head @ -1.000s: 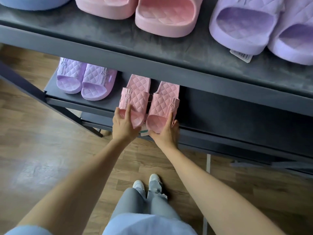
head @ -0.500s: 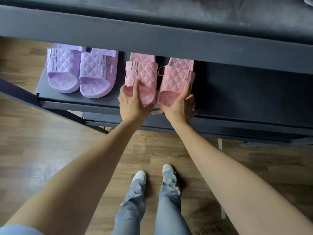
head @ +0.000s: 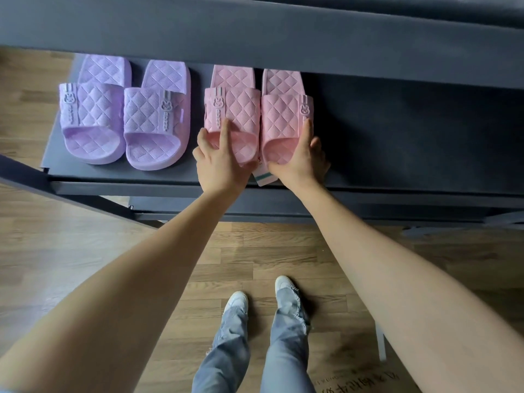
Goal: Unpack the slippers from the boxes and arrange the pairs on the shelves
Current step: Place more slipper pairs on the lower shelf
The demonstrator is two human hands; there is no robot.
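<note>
Setting pairs down, you have the purple slippers (head: 124, 123) done at ten o'clock on the lower shelf (head: 397, 137). Your left grip (head: 221, 163) and right grip (head: 300, 163) each clasp a toe of the pink slippers (head: 235, 109) at twelve: quilted, bunny-badged, lying flat, side by side. Only releasing them seems left.

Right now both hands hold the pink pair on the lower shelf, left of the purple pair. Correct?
Not quite. In the head view the left hand and right hand do hold the pink pair on the lower shelf, but it sits right of the purple pair, not left.
</note>
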